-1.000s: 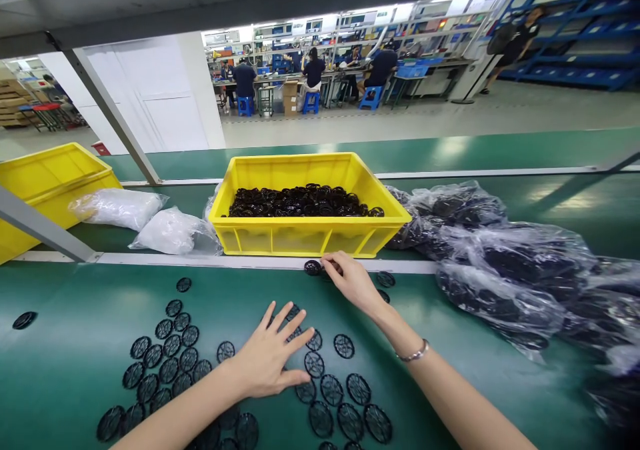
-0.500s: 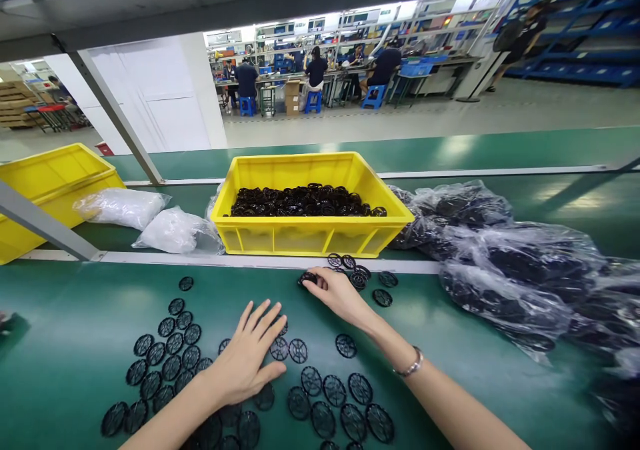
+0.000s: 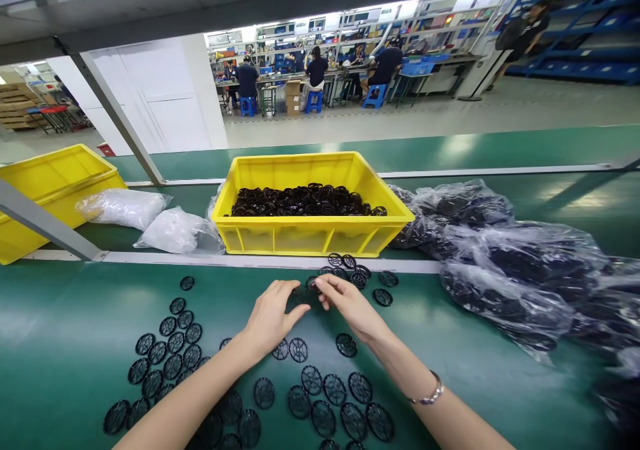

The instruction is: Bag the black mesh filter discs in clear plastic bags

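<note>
Black round mesh discs point(image 3: 299, 350) lie scattered in loose rows on the green conveyor belt point(image 3: 60, 317). My right hand point(image 3: 347, 303) pinches a black disc point(image 3: 313, 285) between thumb and fingers, close to a small cluster of discs by the belt's far edge. My left hand point(image 3: 273, 317) is next to it, its fingertips at a dark disc point(image 3: 300, 295) that is partly hidden. Neither hand touches the yellow crate point(image 3: 310, 239), which holds a heap of black discs point(image 3: 305, 201).
Clear plastic bags of dark discs point(image 3: 505, 263) spread along the right. White bags point(image 3: 123, 209) and another yellow crate point(image 3: 50, 183) stand at the left. A metal rail point(image 3: 250, 262) edges the belt. Seated co-workers point(image 3: 247, 80) work at benches beyond.
My left hand has moved up and to the right, from the discs near me to beside my right hand. My right hand has shifted slightly right, and the two hands are now close together.
</note>
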`<state>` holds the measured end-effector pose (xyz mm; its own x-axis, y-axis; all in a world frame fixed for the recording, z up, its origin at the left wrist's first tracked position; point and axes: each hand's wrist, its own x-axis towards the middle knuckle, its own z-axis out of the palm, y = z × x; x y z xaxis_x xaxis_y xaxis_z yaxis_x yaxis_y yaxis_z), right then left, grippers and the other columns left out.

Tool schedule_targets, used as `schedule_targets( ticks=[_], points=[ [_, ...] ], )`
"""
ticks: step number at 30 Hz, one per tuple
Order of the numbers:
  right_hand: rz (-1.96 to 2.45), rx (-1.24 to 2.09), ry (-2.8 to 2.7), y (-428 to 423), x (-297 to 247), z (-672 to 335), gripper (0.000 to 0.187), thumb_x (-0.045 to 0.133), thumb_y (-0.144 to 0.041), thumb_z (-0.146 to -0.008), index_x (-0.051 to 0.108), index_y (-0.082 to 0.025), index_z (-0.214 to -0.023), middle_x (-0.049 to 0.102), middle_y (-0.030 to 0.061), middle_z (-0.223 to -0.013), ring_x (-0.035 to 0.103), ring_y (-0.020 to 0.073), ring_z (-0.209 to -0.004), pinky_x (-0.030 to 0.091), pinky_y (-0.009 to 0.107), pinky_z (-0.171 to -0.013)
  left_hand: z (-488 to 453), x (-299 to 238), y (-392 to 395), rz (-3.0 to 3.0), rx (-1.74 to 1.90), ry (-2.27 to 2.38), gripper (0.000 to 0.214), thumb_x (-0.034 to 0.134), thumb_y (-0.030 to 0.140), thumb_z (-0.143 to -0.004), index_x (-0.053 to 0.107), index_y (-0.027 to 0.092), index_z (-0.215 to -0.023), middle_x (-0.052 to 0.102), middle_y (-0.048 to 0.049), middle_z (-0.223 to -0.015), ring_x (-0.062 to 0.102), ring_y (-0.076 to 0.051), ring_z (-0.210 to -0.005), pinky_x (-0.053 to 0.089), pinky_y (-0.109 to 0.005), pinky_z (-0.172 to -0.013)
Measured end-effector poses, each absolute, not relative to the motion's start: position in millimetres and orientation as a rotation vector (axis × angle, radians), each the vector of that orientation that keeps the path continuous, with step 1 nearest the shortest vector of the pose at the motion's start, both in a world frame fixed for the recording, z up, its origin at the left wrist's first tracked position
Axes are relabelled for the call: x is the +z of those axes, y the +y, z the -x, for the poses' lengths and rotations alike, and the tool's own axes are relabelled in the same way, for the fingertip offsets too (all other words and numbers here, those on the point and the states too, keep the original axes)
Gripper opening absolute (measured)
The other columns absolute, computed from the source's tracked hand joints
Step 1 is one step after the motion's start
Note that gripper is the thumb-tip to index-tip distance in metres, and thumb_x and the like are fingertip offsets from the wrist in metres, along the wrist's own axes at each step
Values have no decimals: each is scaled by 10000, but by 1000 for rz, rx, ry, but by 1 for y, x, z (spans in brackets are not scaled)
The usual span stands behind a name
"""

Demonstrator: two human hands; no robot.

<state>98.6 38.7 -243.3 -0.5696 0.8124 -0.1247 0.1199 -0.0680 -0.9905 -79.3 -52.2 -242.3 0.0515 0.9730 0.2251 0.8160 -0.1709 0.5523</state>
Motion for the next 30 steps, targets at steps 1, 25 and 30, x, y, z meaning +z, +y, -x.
schedule_targets(
  ticks=[1, 25, 30],
  points=[
    [1019, 1667, -1670, 41, -244, -103, 549, 610, -730, -793, 615, -188, -876, 530, -24, -696, 495, 131, -608, 430, 288, -627, 80, -244, -48, -2076, 724, 1859, 358, 656, 395, -911, 586, 213, -1212, 674, -86, -1151, 608, -265, -1091, 515, -410, -944],
    [946, 98, -2529, 76, -259, -131, 214, 525, -281, -965, 618, -221, -1148, 678, 121, -1162, 600, 316, -1067, 486, 472, -922, 104, -244, -43, -1987, 764, 1855, 235, 453, 354, -1005, 577, 199, -1131, 633, -94, -1148, 557, -266, -1113, 455, -423, -981],
    [903, 68, -2656, 88, -267, -116, 199, 479, -177, -966, 676, -165, -990, 715, 140, -921, 629, 327, -906, 508, 478, -816, 99, -244, -47, -1995, 780, 1807, 226, 457, 356, -1011, 567, 203, -1136, 632, -81, -1156, 555, -247, -1116, 452, -402, -998]
  ],
)
